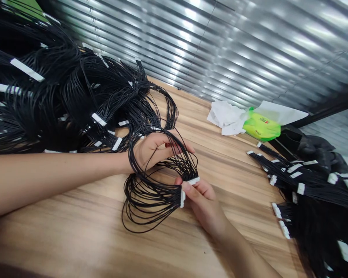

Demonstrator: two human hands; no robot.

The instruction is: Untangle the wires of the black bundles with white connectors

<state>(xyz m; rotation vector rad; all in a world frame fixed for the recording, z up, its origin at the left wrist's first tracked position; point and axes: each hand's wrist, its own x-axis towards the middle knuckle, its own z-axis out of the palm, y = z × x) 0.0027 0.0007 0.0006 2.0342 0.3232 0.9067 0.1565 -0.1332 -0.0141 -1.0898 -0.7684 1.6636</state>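
A wire harness (150, 200) of many thin black wires loops between my two hands, above the wooden table. My right hand (203, 197) pinches its two white connectors, one connector (182, 196) turned downward and the other connector (193, 180) angled up to the right. My left hand (153, 148) reaches through the upper loop, its fingers curled around part of the wires. Strands cross in front of the left wrist and fingers and partly hide them. The lower loop hangs out to the left, close to the tabletop.
A large heap of black wire harnesses (75, 88) with white connectors covers the back left. More bundled harnesses (316, 208) lie along the right side. Crumpled white paper (227, 117) and a green tissue pack (262, 126) sit before the corrugated metal wall (220, 46).
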